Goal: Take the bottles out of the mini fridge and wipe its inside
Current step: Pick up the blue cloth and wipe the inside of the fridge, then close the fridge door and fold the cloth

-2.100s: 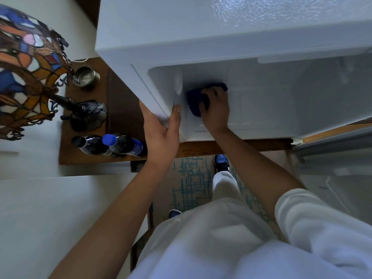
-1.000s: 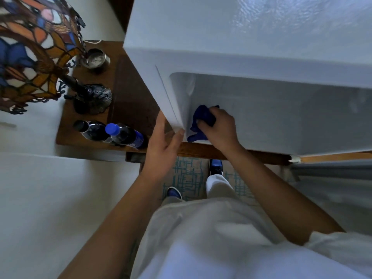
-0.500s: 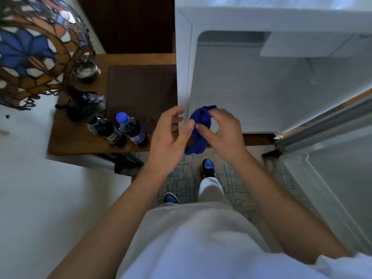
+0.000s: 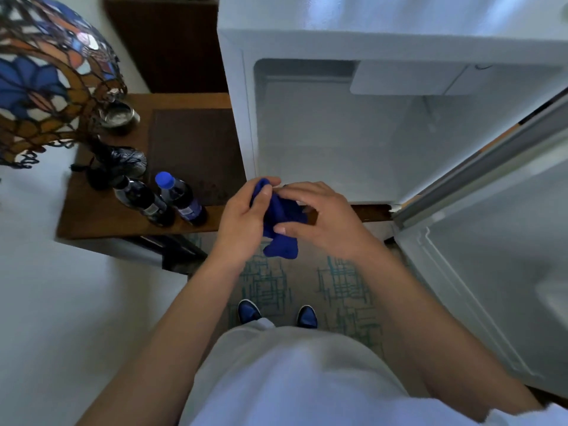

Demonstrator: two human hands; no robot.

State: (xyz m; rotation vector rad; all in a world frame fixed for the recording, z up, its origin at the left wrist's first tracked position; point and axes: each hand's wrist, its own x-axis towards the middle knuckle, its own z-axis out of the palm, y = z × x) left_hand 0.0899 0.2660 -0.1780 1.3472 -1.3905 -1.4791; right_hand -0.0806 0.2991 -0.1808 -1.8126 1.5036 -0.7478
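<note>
Fridge [image 4: 384, 41] stands open on the desk [image 4: 101, 216], its door [image 4: 491, 241] swung right. In front of it, our left hand [image 4: 242, 222] and right hand [image 4: 322, 222] both pinch a blue cloth [image 4: 281, 229]. Two bottles [image 4: 172, 199] stand on the desk beside a lamp [image 4: 46, 78].

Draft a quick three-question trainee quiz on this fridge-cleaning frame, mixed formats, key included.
1. True or false: the white mini fridge still holds bottles.
2. Which hands hold the crumpled blue cloth? A) left only B) right only C) both
3. Fill in: the two dark plastic bottles stand on the wooden ____, beside the stained-glass lamp.

Key: 1 false, none are visible inside. 2 C, the left hand and right hand grip it in front of the open fridge. 3 table.
</note>
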